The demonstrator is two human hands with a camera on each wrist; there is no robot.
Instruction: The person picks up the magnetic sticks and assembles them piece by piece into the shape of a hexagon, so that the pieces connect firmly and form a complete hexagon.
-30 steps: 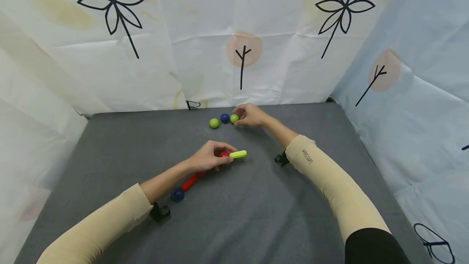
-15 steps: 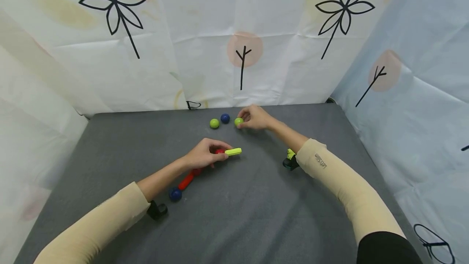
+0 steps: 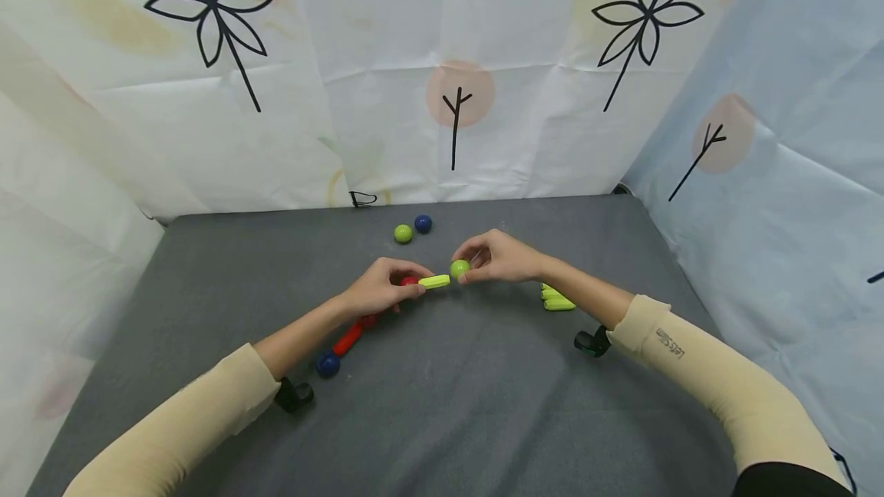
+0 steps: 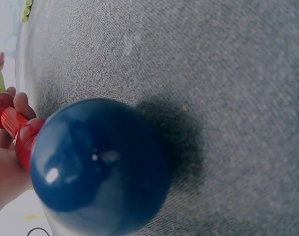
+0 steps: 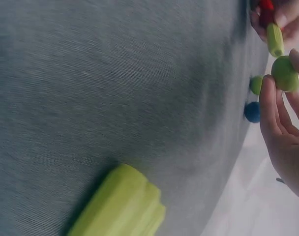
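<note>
Green ball (image 3: 460, 269) just beside yellow rod (image 3: 434, 281), toward far edge of table (image 3: 442, 413)

R hand (image 3: 507, 257) pinches it; L hand (image 3: 380, 286) has chain (image 3: 347, 339) by a red ball (image 3: 409, 281), both w/ fingers curled. Spare blue ball (image 3: 423, 224) nr far edge.

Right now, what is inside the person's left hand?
In the head view, a red ball shows inside the left hand, with a yellow stick poking out. The hand covers the rest of the ball from that view.
</note>
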